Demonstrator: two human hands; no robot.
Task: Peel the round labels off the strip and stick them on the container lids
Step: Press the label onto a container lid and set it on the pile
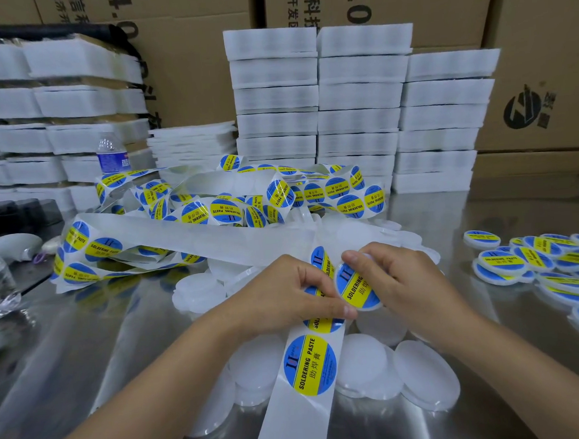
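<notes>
A white backing strip (pixel 299 398) with round blue-and-yellow "SOLDERING PASTE" labels runs from the bottom centre up between my hands and into a tangled heap (pixel 213 210) behind. My left hand (pixel 286 297) grips the strip, its thumb reaching toward the lid. My right hand (pixel 396 277) holds a white round lid (pixel 356 288) with a label on its face, thumb pressing the top edge. Bare white lids (pixel 368 363) lie on the metal table under and around my hands. One full label (pixel 310 365) shows on the strip below my hands.
Labelled lids (pixel 535 265) are piled at the right of the steel table (pixel 467 208). White foam stacks (pixel 359 106) and cardboard boxes (pixel 543 68) stand behind. A water bottle (pixel 111 155) stands at the back left; plastic wrap and a white device (pixel 15 246) lie at the left edge.
</notes>
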